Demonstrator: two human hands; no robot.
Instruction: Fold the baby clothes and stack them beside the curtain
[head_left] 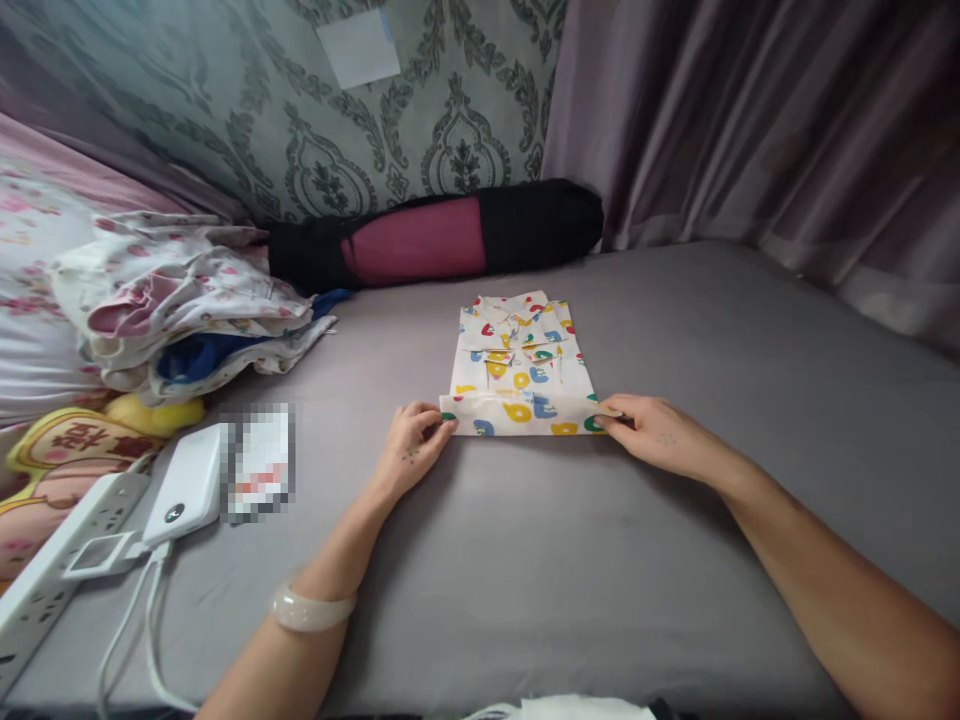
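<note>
Grey sheet (525, 560): flat support. Patterned garment (519, 378): on sheet between hands, folded to near-rectangle; presumably light, soft, hardly slippery, not fragile, apt to crease or spring open. Left hand (412, 442), right hand (654, 430): each pinching opposite end of near folded band (500, 412). Band ends: likely best hold, thumb against fingers, for taut, level edge.

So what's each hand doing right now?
Left hand: closed, pinching the shirt at its near left corner.
Right hand: closed, pinching its near right corner.
</note>
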